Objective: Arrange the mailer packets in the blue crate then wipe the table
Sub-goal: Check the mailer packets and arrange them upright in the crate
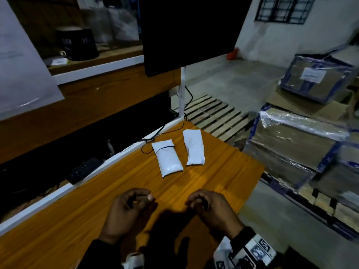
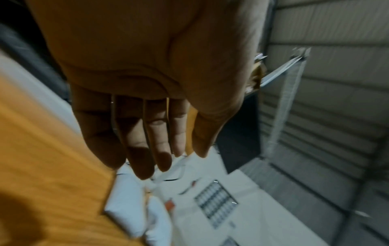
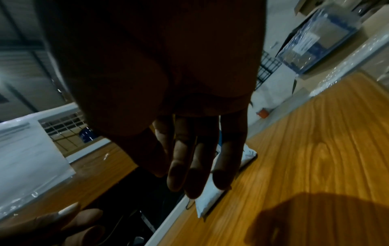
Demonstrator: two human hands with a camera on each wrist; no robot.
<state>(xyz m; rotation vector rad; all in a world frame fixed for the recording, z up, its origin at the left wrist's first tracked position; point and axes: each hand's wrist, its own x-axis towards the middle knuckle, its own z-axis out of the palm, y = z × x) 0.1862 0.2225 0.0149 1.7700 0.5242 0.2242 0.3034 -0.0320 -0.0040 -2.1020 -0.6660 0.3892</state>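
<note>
Mailer packets [image 1: 177, 153] partly behind fingers [image 2: 147, 149], blurred

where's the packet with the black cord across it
In the head view, that mailer packet lies on the orange table, left of the other packet, near the white far edge.

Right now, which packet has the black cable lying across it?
The left packet, nearer the white table edge: a black cable crosses its far end. The right packet lies bare.
</note>
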